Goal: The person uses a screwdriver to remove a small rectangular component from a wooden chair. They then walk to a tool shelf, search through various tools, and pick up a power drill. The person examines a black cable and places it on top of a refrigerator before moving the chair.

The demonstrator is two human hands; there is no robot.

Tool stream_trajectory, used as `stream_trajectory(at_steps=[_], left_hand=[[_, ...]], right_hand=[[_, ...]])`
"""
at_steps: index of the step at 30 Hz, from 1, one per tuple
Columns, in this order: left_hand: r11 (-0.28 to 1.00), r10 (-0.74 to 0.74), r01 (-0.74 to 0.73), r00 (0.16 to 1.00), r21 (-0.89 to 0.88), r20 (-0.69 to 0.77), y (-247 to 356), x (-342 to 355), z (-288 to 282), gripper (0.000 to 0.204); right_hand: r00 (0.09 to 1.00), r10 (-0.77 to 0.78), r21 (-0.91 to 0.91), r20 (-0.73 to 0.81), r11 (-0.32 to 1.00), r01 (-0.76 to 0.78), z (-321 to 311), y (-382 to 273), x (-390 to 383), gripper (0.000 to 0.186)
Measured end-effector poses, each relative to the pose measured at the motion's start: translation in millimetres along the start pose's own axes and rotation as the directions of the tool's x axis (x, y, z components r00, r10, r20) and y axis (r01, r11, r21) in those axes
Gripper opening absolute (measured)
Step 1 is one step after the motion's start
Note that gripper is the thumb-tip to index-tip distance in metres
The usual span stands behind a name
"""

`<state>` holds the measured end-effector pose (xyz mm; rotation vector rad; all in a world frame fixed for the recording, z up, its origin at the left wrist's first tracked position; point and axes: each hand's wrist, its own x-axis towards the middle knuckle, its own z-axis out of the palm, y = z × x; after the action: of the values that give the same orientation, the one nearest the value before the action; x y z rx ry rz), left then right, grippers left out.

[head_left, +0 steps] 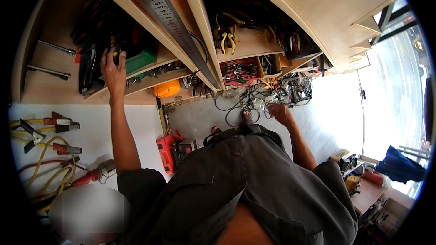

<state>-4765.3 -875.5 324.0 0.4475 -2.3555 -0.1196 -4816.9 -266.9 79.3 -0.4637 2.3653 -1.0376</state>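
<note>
My left hand point(113, 70) reaches into a green bin point(140, 59) of dark tools on the upper left shelf. Its fingers curl over a small black-and-yellow item point(116, 53), too hidden to make out. Beside the bin lie a dark case point(86, 75) and two long metal tools point(49, 71). My right hand point(279, 113) hangs low at the right, near tangled cables point(247, 97) on the floor; its fingers are too small and blurred to read.
Shelves hold pliers point(227, 43), a red tool tray point(240, 72) and an orange round object point(167, 88). A red tool case point(169, 154) stands on the floor. Clamped cables point(59, 147) hang at the left, a blurred oval below them. A cluttered bench point(368, 190) is at the right.
</note>
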Motion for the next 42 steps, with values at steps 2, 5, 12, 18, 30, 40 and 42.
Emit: stream_trajectory(at_steps=[2,5,12,18,30,40,42], left_hand=[[0.999,-0.018,0.015,0.999,-0.048,-0.05,27,-25,-15,0.037],[0.992,-0.111,0.106,0.99,-0.061,-0.084,47,-81,-30,0.038],[0.827,-0.518,0.549,0.828,-0.121,0.215,71,-273,-13,0.039],[0.712,-0.549,0.687,0.674,-0.147,0.494,93,-422,2,0.023],[0.251,-0.65,0.961,0.082,0.112,0.755,113,-597,3,0.054],[0.126,-0.706,0.991,0.126,-0.052,0.697,101,-516,14,0.05],[0.042,-0.708,0.999,0.04,-0.015,0.705,108,-518,11,0.052]], right_hand=[[0.901,-0.416,-0.145,-0.122,0.906,0.398,-25,-31,45,0.018],[0.887,-0.377,-0.135,-0.266,0.926,0.353,-68,-117,102,0.016],[0.764,-0.501,-0.359,-0.406,0.857,0.371,-113,-216,249,0.056],[0.868,-0.421,-0.555,-0.265,0.802,0.219,-96,-225,320,0.064],[0.704,-0.525,-0.458,-0.479,0.833,0.311,-67,-258,271,0.054],[0.553,-0.71,-0.706,-0.435,0.651,0.28,-108,-164,337,0.051],[0.535,-0.737,-0.799,-0.414,0.575,0.175,-101,-162,333,0.051]])
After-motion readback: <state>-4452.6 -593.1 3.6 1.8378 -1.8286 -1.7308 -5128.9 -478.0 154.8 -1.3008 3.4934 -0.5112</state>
